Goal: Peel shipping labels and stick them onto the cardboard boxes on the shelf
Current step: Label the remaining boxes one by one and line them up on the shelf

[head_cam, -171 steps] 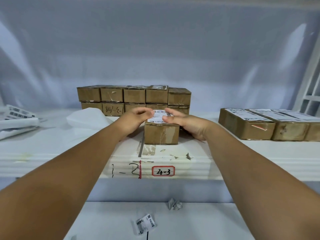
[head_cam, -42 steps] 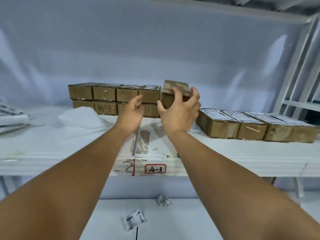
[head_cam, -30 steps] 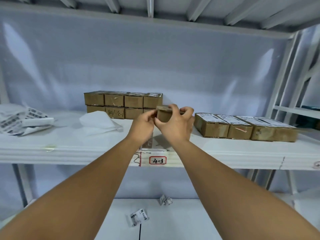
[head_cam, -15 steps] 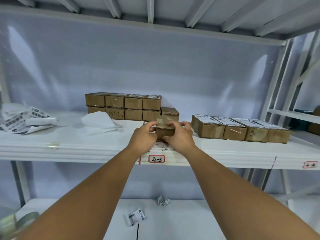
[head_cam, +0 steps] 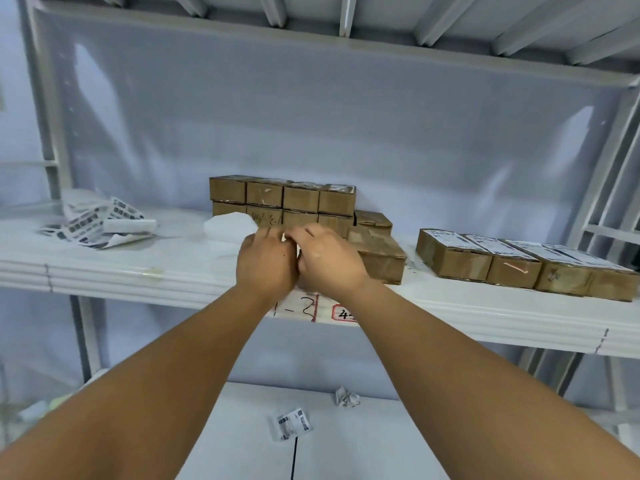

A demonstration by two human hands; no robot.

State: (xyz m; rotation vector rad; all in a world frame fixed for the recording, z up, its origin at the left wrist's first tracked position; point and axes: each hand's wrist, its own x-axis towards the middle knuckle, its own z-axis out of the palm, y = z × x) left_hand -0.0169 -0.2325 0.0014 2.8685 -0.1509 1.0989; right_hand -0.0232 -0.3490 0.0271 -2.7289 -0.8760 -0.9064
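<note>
– Near the front edge of the shelf (head_cam: pixel 138 271), did anyone catch what just changed? Half a second back both hands were wrapped round that bare box (head_cam: pixel 377 254).

– Yep, it's set down now. It sits on the shelf just right of the hands, in front of the far stack (head_cam: pixel 282 199). No sticker on its top that I can see.

– So what are the hands up to?

– The left hand (head_cam: pixel 266 261) and right hand (head_cam: pixel 329 258) have come together just left of it, fingers curled, touching each other. A white sliver pokes out between them, which I take to be a label (head_cam: pixel 283 237). My guess is each grip is pinched narrow on it, peeling it off its backing. The fingertips are mostly hidden though, so that's a read, not a fact.

– Meaning?

– The fetching looks done and the peeling has started. Next should be pressing it onto that box's top, then the box can join the labelled row (head_cam: pixel 512 258) on the right. Plenty of bare ones are left in the stack.
</note>
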